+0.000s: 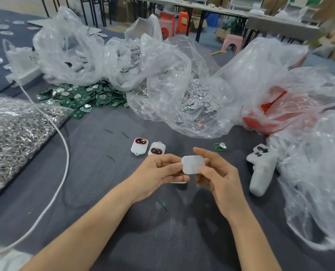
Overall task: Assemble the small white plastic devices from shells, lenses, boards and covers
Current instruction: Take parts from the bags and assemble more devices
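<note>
Hands meet above the dark grey table — the left hand curls its fingers and pinches the left edge of a white plastic shell, while the right hand grips the shell's right side between thumb and forefinger. The shell is held clear of the table, its plain face toward the camera. Just beyond the hands lie a finished device and a second device, side by side, red-ringed faces up — a loose green board lies to their right.
</note>
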`<action>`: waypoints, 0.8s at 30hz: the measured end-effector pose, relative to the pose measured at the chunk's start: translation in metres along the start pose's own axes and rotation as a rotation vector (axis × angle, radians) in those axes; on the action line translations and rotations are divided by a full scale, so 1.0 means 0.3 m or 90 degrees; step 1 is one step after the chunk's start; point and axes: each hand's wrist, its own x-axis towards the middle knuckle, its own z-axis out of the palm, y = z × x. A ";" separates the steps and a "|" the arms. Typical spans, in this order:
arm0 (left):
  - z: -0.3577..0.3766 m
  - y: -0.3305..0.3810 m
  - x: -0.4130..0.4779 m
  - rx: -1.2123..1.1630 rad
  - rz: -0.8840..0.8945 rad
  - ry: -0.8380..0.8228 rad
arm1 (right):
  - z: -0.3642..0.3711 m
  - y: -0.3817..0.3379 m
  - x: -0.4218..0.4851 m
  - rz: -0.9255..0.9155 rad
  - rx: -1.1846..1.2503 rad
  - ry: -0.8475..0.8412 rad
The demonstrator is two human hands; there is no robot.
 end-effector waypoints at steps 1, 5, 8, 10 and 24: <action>0.000 0.003 -0.001 0.004 -0.002 0.001 | 0.001 -0.003 -0.002 0.005 -0.024 -0.020; -0.003 0.011 -0.006 0.063 0.018 0.004 | -0.004 -0.018 -0.003 0.020 -0.072 -0.027; -0.021 0.024 -0.013 0.126 0.096 0.060 | -0.006 -0.014 0.004 0.023 -0.049 0.033; -0.047 0.036 -0.019 0.210 0.163 0.139 | -0.012 -0.003 0.009 0.029 -0.092 0.090; -0.100 0.024 -0.015 0.845 0.208 0.017 | -0.050 0.037 0.030 -0.049 -0.538 0.175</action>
